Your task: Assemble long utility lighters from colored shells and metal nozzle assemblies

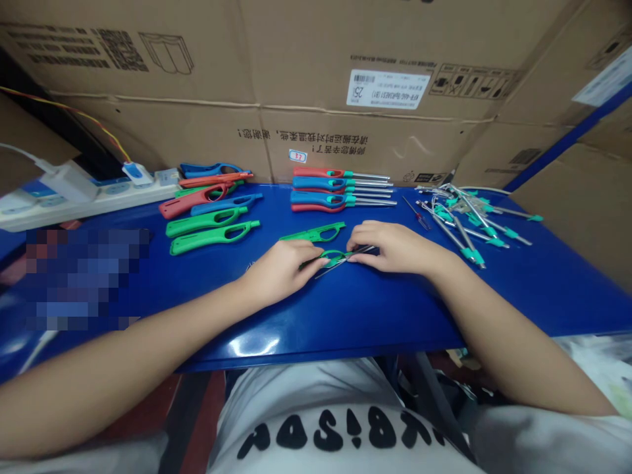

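Pinched in my left hand [291,268] is a green lighter handle shell [334,254], its trigger loop showing past the fingertips. My right hand [392,247] is closed, thumb against fingers, on a thin metal lighter tube [363,250] at the shell's right end. A slim rod end slants down to the left below the shell; whether it belongs to the same tube, I cannot tell. Just behind my hands lies another green handle shell [311,234]. To the right, several metal tubes with teal fittings and wires [464,227] lie in a loose heap.
Several assembled lighters [318,201] are stacked at the back. Red, blue and green handle shells [212,230] lie at left. A screwdriver [419,216] rests near the heap. Along the left stands a white power strip [108,199]; cardboard [197,125] walls the back of the blue table [306,322].
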{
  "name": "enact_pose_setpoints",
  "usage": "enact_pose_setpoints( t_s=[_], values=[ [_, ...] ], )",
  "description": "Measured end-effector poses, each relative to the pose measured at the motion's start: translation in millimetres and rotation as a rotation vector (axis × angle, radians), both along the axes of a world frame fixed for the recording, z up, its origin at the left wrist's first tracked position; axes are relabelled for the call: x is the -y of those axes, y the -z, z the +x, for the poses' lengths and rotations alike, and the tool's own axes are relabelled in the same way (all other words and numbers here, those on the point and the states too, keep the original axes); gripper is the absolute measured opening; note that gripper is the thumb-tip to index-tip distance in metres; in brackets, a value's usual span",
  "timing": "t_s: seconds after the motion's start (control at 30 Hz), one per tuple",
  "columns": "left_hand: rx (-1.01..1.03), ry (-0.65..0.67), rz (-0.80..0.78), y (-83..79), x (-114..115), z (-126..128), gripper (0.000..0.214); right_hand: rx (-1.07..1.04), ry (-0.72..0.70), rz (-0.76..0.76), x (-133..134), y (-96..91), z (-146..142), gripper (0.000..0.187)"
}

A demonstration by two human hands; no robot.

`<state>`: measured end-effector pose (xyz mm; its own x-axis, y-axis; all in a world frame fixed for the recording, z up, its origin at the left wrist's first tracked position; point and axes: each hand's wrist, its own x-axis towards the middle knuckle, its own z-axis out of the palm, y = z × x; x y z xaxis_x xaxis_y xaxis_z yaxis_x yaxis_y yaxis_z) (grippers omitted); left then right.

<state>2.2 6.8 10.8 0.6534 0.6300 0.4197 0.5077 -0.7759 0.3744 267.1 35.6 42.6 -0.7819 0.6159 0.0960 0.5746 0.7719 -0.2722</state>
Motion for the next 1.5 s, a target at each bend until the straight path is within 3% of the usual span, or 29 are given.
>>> enact_pose_setpoints(
  t_s=[0.2, 0.53, 0.83, 1.23, 1.5],
  values=[
    [0.123, -0.033, -0.125, 1.8, -1.5, 1.5, 0.023, -0.115, -0.063, -0.083, -5.3, 6.4, -1.1, 0.02],
    [0.15, -0.136, -0.297, 0.4, -5.5, -2.4, 0.027, -0.075, 0.024, -0.237, -12.8, 3.5, 12.0, 0.021],
    [0.188, -0.166, -0.438, 7.6, -13.5, -4.3, 0.027, -0.097, 0.034, -0.259, -10.9, 4.6, 9.6, 0.021],
    [-0.075, -0.045, -0.054, -0.9, -3.4, -4.5, 0.033, -0.069, 0.112, -0.307, -9.6, -3.5, 16.8, 0.024],
    [-0.154, -0.012, -0.015, -3.1, 0.1, -4.0, 0.042, -0.085, 0.063, -0.193, -13.7, -1.3, 19.9, 0.024]
  ],
)
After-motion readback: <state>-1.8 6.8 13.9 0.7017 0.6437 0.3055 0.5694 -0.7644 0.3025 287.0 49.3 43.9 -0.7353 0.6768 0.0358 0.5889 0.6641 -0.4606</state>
